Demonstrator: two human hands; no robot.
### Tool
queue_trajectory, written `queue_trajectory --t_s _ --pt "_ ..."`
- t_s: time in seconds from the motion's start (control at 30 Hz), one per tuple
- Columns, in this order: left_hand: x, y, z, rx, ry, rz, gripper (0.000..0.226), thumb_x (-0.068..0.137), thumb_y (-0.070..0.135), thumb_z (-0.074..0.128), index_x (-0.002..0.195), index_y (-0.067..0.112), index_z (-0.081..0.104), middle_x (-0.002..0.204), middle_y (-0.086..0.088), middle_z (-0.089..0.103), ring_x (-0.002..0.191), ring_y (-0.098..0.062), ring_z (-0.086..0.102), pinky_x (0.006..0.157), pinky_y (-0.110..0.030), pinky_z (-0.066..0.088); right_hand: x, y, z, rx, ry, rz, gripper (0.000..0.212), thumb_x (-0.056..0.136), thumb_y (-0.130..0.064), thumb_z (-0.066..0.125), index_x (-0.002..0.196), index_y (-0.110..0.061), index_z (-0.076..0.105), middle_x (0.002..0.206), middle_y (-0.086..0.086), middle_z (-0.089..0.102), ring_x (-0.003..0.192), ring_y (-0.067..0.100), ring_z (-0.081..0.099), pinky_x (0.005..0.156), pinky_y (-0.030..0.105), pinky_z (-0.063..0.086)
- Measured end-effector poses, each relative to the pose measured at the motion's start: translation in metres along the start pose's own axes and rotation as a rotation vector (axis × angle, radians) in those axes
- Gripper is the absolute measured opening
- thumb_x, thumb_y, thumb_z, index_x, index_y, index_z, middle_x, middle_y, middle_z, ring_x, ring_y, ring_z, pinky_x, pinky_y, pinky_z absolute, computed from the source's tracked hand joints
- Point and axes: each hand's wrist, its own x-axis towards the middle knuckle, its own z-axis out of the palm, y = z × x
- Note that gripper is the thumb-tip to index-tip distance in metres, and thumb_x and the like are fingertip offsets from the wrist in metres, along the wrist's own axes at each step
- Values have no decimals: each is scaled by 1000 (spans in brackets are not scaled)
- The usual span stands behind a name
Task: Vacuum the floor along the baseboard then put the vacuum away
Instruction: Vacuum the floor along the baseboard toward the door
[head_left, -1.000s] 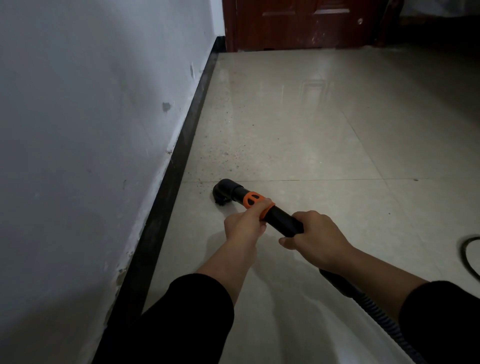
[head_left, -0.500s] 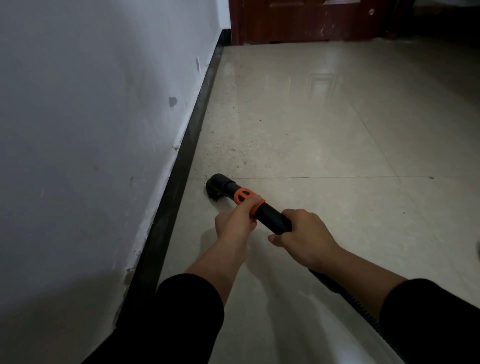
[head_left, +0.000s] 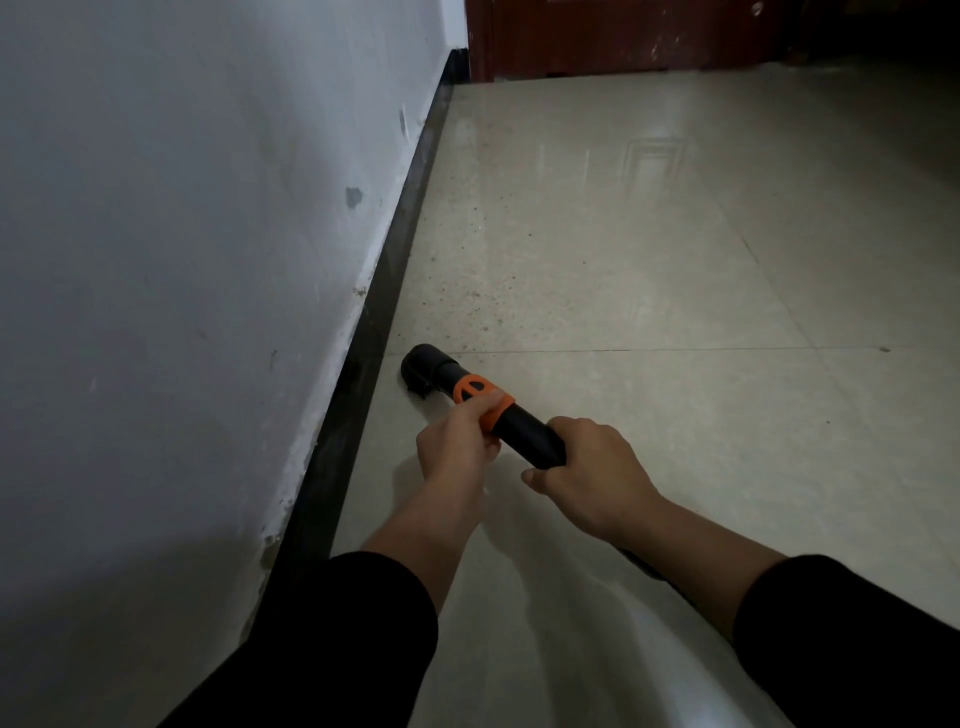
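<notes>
Left hand (head_left: 457, 441) has its fingers (head_left: 485, 404) wrapped round the orange collar (head_left: 475, 391) of the vacuum wand (head_left: 524, 428). Right hand (head_left: 592, 478) is clamped on the black tube right behind it. The nozzle (head_left: 423, 369) at the tip is down on the floor (head_left: 649, 270), just beside the dark baseboard (head_left: 384, 291); can't tell if it touches. Loads of dark specks (head_left: 483, 296) on the tile ahead of it. Scuffed white wall (head_left: 182, 234) on the left, reddish door (head_left: 623, 36) at the far end.

Dim, soft floor (head_left: 649, 218) glare, dark corners
</notes>
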Motion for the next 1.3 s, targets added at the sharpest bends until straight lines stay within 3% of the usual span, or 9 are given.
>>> queue_trajectory --t_s 0.2,0.3,0.6,0.77,0.93,1.1,1.3 --pt "5 3 -8 -49 -3 -1 16 77 13 75 86 12 62 97 -14 69 92 -24 67 80 -31 55 2 -6 9 -47 31 -46 14 85 -24 65 92 -16 55 82 -1 57 74 17 54 64 26 40" --pt "8 4 -12 -107 -16 -6 21 79 11 72 98 6 64 98 -15 69 91 -24 68 77 -29 54 2 -10 16 -81 62 -85 13 86 -24 62 92 -18 52 85 -2 56 74 15 49 66 26 38" --pt "24 7 -17 -147 -50 12 30 84 12 65 113 1 63 101 -15 67 87 -24 66 71 -28 52 9 -19 24 -131 85 -133 22 88 -25 60 105 -14 53 103 5 60 95 21 54 80 33 47" --pt "22 4 -6 -135 -79 15 26 85 12 65 110 3 62 101 -15 67 91 -25 66 75 -29 53 8 -12 15 -144 109 -125 21 89 -24 59 105 -14 52 105 5 59 95 20 53 73 27 39" --pt "18 -2 8 -123 -101 11 20 84 12 66 103 5 63 98 -15 68 90 -25 66 75 -30 54 5 -3 5 -152 111 -103 21 89 -25 59 105 -14 52 104 5 59 94 20 53 74 28 40" --pt "13 -7 16 -99 -113 13 12 83 12 66 94 8 64 98 -16 68 92 -27 67 80 -32 54 1 5 -2 -168 125 -91 19 89 -24 59 103 -13 52 103 5 60 84 17 46 70 26 36" --pt "6 -11 25 -91 -142 1 11 83 12 67 93 8 63 102 -17 68 95 -28 67 81 -32 55 -5 12 -12 -176 136 -68 21 89 -24 59 107 -13 53 105 5 60 94 19 54 74 26 41"
